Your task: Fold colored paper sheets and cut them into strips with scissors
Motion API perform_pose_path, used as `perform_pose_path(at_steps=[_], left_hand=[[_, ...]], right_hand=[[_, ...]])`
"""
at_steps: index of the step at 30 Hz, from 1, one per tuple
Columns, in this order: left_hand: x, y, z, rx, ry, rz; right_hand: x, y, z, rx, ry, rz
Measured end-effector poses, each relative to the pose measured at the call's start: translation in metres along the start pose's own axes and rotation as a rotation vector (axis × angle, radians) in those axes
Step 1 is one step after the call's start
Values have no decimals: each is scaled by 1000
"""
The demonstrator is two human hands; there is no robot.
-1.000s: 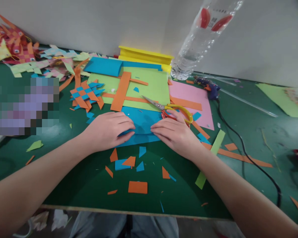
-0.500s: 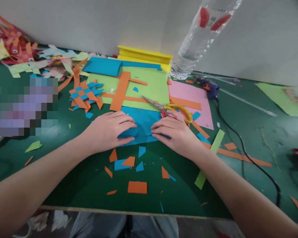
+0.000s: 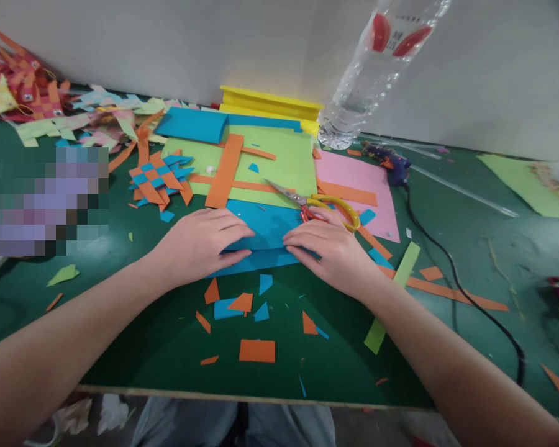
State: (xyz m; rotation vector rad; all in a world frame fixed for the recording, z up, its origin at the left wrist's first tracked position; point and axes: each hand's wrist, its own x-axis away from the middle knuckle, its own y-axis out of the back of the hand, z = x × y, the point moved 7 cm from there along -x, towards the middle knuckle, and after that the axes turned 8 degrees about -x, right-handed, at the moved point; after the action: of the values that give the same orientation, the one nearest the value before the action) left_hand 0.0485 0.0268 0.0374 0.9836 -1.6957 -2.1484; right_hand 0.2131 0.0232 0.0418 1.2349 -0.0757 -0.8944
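Note:
A sheet of blue paper point(image 3: 268, 228) lies in front of me, with a fold running across it near its front edge. My left hand point(image 3: 202, 245) grips the left part of that fold between thumb and fingers. At the right part, my right hand point(image 3: 323, 245) pinches the fold, its thumb near the front. Scissors point(image 3: 338, 203) with yellow and red handles lie just beyond my right hand, blades pointing left. Past the left hand sits a woven orange-and-blue paper piece point(image 3: 156, 177). Orange strips point(image 3: 228, 171) rest on a green sheet point(image 3: 289, 152) behind the blue one.
A plastic bottle point(image 3: 372, 74) stands at the back right. Nearby lie a glue gun point(image 3: 394, 164) with a black cord point(image 3: 451, 267) and a pink sheet point(image 3: 354, 174). Paper scraps point(image 3: 257, 351) dot the green table point(image 3: 144, 347). Paper crafts point(image 3: 32, 87) are heaped far left.
The blue paper's front fold has lifted slightly away from me, so more of the strip below it shows. Both hands stay almost in place.

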Motion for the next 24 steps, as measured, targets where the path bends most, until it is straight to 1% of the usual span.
perform_pose_path(at_steps=[6,12,19,24], left_hand=[[0,-2,1,-5,3,17],[1,-3,-2,4,-64,11],[0,0,-1,-3,-41,6],[0,2,-2,-5,-50,4]], right_hand=[[0,-1,-1,1,-1,5],[1,-3,-1,20,7,16],[1,0,1,24,33,-54],[2,-1,-2,29,9,-36]])
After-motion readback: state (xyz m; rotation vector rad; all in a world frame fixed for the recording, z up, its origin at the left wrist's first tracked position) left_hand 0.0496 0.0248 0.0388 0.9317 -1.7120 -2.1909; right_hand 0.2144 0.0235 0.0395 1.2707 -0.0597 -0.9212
